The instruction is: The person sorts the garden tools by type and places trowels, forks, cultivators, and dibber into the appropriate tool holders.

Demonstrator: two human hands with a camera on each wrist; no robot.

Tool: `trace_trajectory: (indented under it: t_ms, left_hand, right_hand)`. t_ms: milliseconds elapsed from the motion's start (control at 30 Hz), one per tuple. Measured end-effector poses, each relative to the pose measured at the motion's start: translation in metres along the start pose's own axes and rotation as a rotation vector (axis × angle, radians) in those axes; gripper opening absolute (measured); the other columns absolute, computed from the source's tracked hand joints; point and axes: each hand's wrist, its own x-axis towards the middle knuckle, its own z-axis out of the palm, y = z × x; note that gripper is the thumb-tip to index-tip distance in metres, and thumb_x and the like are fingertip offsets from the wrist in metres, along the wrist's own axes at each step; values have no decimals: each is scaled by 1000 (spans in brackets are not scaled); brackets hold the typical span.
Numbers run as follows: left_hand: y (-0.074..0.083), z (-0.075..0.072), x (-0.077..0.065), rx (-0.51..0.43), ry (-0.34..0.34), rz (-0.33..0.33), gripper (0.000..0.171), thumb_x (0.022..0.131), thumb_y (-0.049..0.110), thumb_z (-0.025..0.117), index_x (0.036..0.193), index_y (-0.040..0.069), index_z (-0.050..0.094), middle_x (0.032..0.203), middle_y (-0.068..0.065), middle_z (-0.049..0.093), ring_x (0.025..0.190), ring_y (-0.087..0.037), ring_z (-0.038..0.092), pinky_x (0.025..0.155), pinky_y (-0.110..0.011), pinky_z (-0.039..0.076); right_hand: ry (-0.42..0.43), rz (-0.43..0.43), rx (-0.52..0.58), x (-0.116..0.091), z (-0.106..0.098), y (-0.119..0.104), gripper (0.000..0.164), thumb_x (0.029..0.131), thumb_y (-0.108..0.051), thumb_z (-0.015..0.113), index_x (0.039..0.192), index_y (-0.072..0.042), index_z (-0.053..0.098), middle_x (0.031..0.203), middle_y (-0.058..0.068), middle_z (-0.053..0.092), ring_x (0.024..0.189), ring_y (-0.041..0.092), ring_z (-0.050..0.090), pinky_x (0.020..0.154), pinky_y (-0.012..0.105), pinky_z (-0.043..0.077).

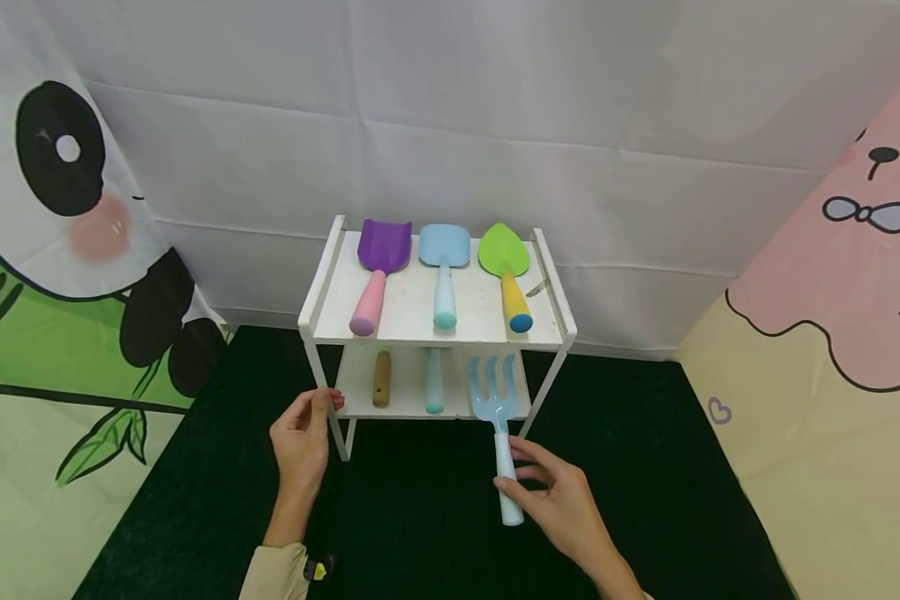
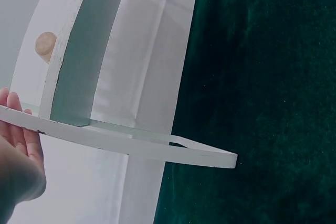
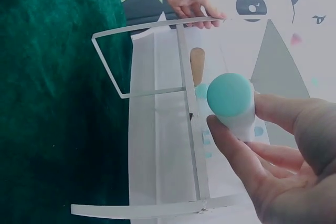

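Note:
My right hand (image 1: 558, 496) pinches the white handle of a light-blue hand fork (image 1: 497, 408) between thumb and fingers. Its three tines point up toward the lower shelf (image 1: 408, 400) of a small white rack. In the right wrist view the handle's turquoise end (image 3: 230, 95) faces the camera. With thumb and fingers, my left hand (image 1: 302, 442) holds the left leg of the rack; in the left wrist view its fingers (image 2: 16, 129) reach behind the white post (image 2: 110, 142). On the lower shelf lie a wooden handle (image 1: 382, 379) and a light-blue handle (image 1: 435, 382), their far ends hidden by the upper shelf.
The upper shelf (image 1: 412, 325) bears a purple shovel (image 1: 385, 246) with a pink handle, a light-blue shovel (image 1: 445, 246) and a green trowel (image 1: 503, 252) with a yellow handle. White cloth (image 1: 450, 158) hangs behind. Dark green cloth (image 1: 645, 467) covers the floor, with cartoon-printed panels at both sides.

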Motion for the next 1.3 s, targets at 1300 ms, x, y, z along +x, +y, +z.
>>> trace_trajectory:
  t_ms: [1300]
  left_hand:
    - [-2, 0, -1, 2, -1, -5, 30, 109, 13, 52, 102, -11, 69, 91, 8, 69, 87, -7, 66, 87, -16, 53]
  right_hand:
    - [114, -88, -118, 68, 23, -19, 42, 93, -10, 77, 129, 7, 64, 120, 24, 69, 93, 30, 74, 77, 36, 62]
